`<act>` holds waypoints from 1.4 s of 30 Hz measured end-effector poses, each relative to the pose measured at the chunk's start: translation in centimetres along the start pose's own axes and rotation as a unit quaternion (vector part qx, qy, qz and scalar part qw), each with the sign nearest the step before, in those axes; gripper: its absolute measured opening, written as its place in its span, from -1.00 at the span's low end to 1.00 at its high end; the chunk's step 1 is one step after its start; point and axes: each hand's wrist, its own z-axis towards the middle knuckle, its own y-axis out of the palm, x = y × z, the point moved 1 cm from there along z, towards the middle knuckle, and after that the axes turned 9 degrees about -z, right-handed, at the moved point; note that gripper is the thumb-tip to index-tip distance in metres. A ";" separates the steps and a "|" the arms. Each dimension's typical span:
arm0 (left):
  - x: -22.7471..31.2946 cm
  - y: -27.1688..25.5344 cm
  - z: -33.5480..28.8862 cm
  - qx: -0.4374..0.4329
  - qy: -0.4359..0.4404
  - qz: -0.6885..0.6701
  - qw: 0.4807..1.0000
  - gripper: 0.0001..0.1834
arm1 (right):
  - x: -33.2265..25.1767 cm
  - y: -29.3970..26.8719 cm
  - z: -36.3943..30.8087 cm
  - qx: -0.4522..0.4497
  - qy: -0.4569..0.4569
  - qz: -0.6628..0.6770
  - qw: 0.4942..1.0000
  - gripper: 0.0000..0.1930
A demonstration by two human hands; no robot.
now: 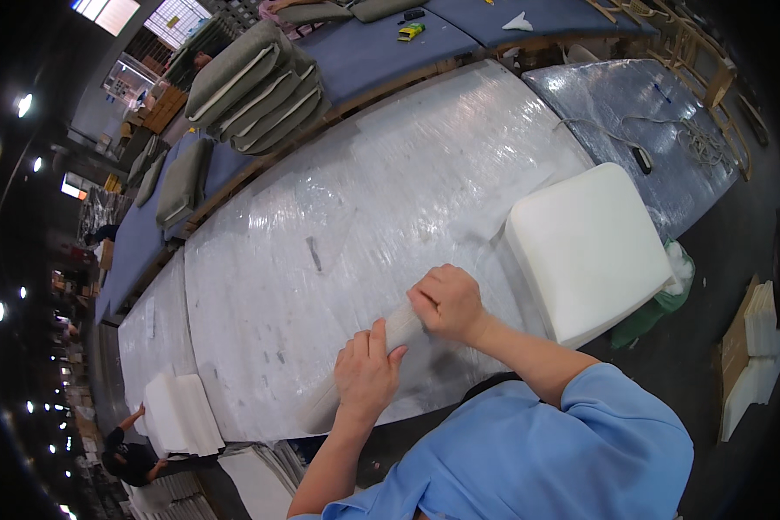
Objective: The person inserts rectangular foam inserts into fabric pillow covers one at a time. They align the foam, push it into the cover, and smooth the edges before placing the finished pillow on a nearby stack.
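A pale, off-white strip of soft material [402, 324], folded or rolled, runs slantwise in front of me along the near side of the plastic-covered table [338, 251]. My right hand [449, 303] is closed in a fist around its upper right end. Lower on the strip, my left hand [368, 373] lies with fingers stretched over it and thumb apart. A thick white foam cushion block [589, 251] sits on the table just right of my right hand. Part of the strip is hidden under my left hand, and I cannot tell its exact kind.
Grey-green cushions [264, 87] are stacked on a blue table [364, 52] across from me. A cable [698, 143] lies on the far right tabletop. Green bag [654, 316] and cardboard [737, 364] are at right. Another person [130, 455] handles white sheets [182, 412] at lower left.
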 end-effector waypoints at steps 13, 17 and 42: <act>3.5 1.8 2.2 -0.079 0.047 0.004 0.996 -0.16 | 8.2 2.5 -3.9 -0.097 0.314 0.467 0.821 -0.46; 6.3 2.4 3.6 -0.115 0.062 0.036 0.991 -0.14 | 8.9 3.9 -6.9 -0.021 0.309 0.457 0.834 -0.44; 2.2 0.1 -2.0 -0.155 -0.011 -0.085 0.984 -0.17 | 3.4 -2.0 -6.4 0.008 -0.008 0.251 0.968 -0.63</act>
